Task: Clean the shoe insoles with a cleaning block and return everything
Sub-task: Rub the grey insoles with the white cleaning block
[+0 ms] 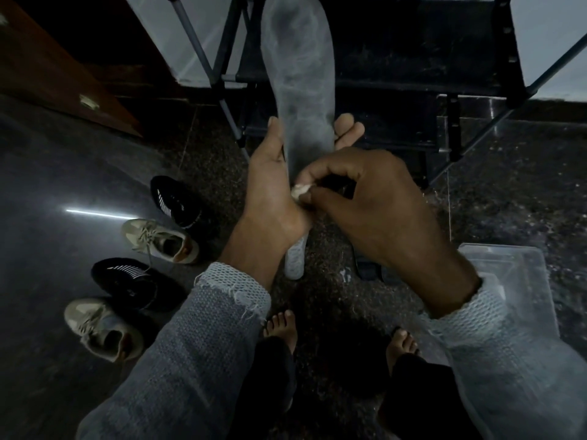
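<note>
Insole, grey and smudged, stands upright in the middle of the view, its toe end reaching toward the dark metal rack behind it. The left hand holds it from the left side near the heel, thumb laid along the left edge and fingers wrapped behind so that their tips show past the right edge. The right hand sits just below and to the right, its fingers curled and clamped with the thumb on a small pale cleaning block, which is pressed against the lower part of the insole right beside the left palm. A second insole, pale and ribbed, pokes out below the left wrist; whether it is held or lying on the floor cannot be told. Both arms wear grey knit sleeves with frayed cuffs. On the dark speckled floor to the left lie four shoes in a staggered line: a black shoe with white stripes, a beige sneaker, another black striped shoe and another beige sneaker. A clear plastic tray rests on the floor at the right, partly hidden by the right sleeve. Two bare feet show at the bottom
</note>
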